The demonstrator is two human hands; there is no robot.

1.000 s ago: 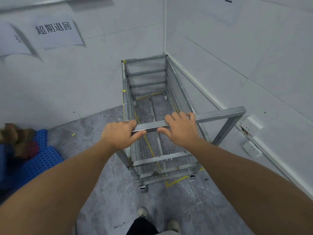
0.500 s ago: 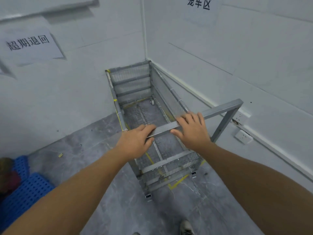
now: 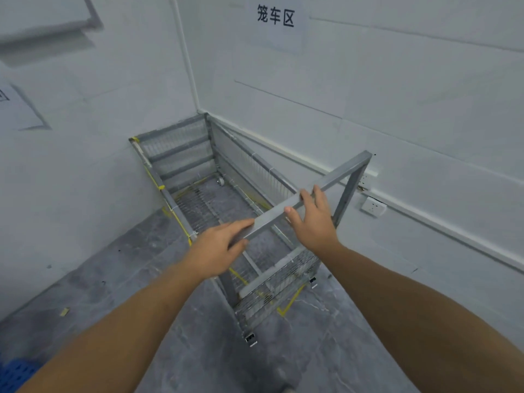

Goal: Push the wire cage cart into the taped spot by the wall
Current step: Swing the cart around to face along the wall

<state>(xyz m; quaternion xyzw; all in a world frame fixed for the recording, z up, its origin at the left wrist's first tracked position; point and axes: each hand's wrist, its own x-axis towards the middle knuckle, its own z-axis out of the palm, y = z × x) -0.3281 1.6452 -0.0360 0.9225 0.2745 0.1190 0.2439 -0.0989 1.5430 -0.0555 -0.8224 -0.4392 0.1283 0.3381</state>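
The grey wire cage cart (image 3: 198, 154) stands in the corner, its far end against the back wall and its right side along the right wall. Yellow floor tape (image 3: 289, 304) shows at its near right corner and along its left side. The handle bar (image 3: 340, 174) crosses the cart's near end. My left hand (image 3: 218, 246) holds the bar's left end, fingers stretched along the top and thumb underneath. Further right on the bar, my right hand (image 3: 313, 219) lies over it with the fingers curled past the far side and the thumb on the near face.
A wall socket (image 3: 373, 206) sits low on the right wall just past the handle's right post. A sign (image 3: 275, 17) hangs higher on that wall. A blue plastic pallet (image 3: 14, 374) lies at the bottom left. A tape scrap (image 3: 64, 311) lies on the grey floor.
The cart has rolled deeper into the corner and closer to the right wall. My view has swung right. My left hand's fingers have straightened along the bar.
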